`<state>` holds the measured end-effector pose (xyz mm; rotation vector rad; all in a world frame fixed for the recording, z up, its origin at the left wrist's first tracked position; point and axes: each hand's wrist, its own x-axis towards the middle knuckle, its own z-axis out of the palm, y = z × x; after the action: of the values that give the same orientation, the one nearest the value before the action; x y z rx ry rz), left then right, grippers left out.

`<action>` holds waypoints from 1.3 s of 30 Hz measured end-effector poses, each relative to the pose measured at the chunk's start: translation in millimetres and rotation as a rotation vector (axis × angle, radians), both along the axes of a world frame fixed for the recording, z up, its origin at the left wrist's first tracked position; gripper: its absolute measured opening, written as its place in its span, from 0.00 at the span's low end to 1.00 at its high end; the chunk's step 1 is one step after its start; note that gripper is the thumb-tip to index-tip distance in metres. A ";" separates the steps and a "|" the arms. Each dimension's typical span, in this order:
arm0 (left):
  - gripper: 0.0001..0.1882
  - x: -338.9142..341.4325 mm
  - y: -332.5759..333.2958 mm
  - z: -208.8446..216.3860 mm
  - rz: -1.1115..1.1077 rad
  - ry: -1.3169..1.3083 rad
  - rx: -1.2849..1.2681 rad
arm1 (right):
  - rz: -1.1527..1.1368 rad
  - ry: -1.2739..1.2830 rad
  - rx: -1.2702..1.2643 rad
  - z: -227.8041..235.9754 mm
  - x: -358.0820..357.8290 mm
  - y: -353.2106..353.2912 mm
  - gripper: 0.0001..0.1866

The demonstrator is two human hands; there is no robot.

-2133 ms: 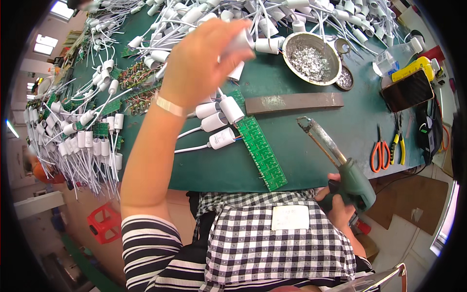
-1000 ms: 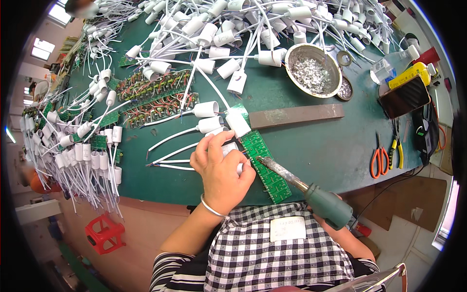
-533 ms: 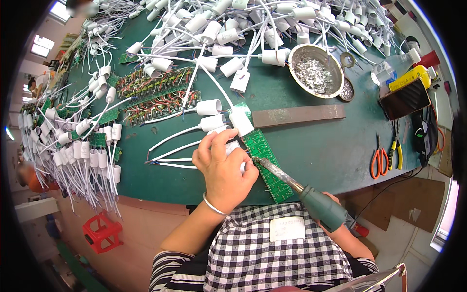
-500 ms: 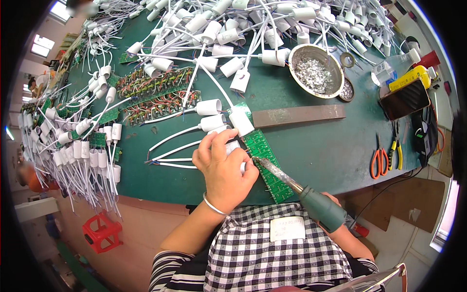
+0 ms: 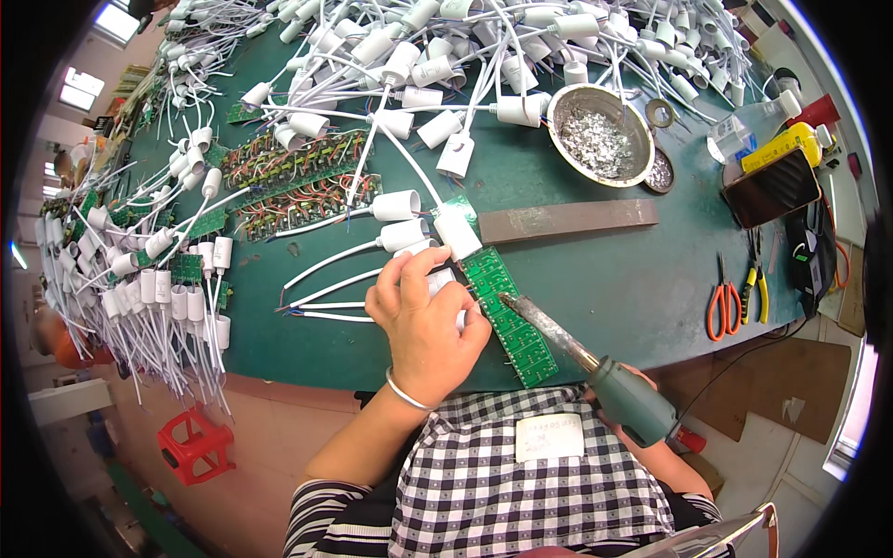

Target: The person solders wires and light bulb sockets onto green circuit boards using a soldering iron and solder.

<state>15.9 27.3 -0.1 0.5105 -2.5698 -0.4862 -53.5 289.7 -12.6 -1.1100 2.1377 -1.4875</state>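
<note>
My left hand [image 5: 423, 316] is closed around a white lamp holder [image 5: 441, 280], mostly hidden under the fingers. Its thumb and forefinger meet beside the left edge of a long green circuit board [image 5: 510, 321]. My right hand [image 5: 640, 376], largely covered by the handle, grips a soldering iron [image 5: 634, 400] with a thick green handle. The iron's tip points at the board's upper middle, a little right of my left fingertips; whether it touches, I cannot tell. Another white lamp holder [image 5: 457, 232] lies over the board's far end, its cable running away from me.
A brown metal bar [image 5: 567, 220] lies right of the board's far end. Beyond it stands a bowl of solder scraps [image 5: 595, 144]. Orange-handled scissors [image 5: 723, 312] and yellow pliers [image 5: 755, 296] lie at right. Heaped lamp holders [image 5: 437, 70] fill the back; wired boards [image 5: 298, 158] sit at left.
The soldering iron has shifted right, its tip moving from the board's left edge further onto its face. My left hand has stayed almost in place.
</note>
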 end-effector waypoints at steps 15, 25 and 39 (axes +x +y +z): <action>0.08 5.4 -2.2 0.0 -0.081 0.057 0.055 | 0.091 -0.146 0.099 -25.3 5.5 27.5 0.23; 0.08 2.5 -1.0 6.8 -0.065 -0.032 0.051 | -0.033 -0.134 0.139 -27.0 12.3 18.7 0.24; 0.08 0.2 -1.4 7.3 -0.062 -0.047 0.046 | -0.032 0.488 0.166 -31.7 13.9 10.4 0.21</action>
<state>16.1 25.9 7.2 0.4638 -2.6312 -0.5624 -39.6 300.0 -44.3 -1.4996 2.5482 -1.1032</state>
